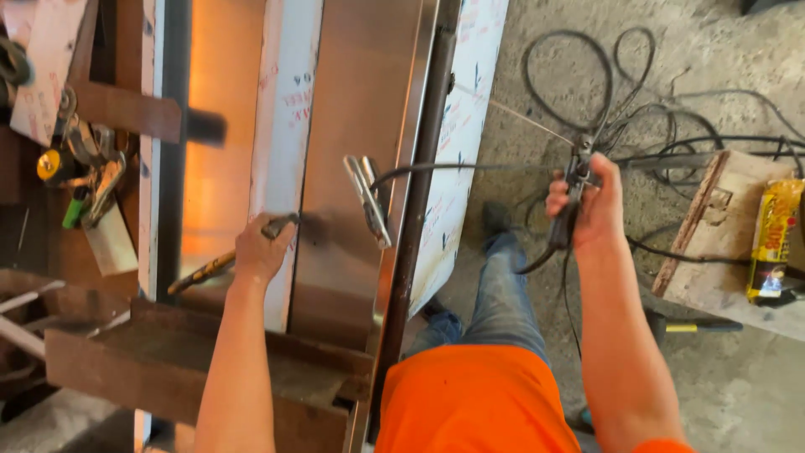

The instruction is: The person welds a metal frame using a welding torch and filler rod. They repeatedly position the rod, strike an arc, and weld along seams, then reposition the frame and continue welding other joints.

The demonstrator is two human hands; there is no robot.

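Two hands at work over a tall steel panel, w/ white protective film printed in red and blue stuck along both its long edges. Right of the panel, a yellow packet w/ red print sits on a wooden board on the concrete floor; black cables loop above it. Floor right of the panel is open apart from those cables. Left of the panel it's crowded: brown steel bars, pliers and clips. Left hand is closed around a thin dark-tipped tool w/ a yellowish handle, tip touching the panel's bare metal. Right hand, well right of the panel edge, grips a welding rod holder w/ a thin rod pointing back toward the panel. A metal clamp bites the panel's right edge.
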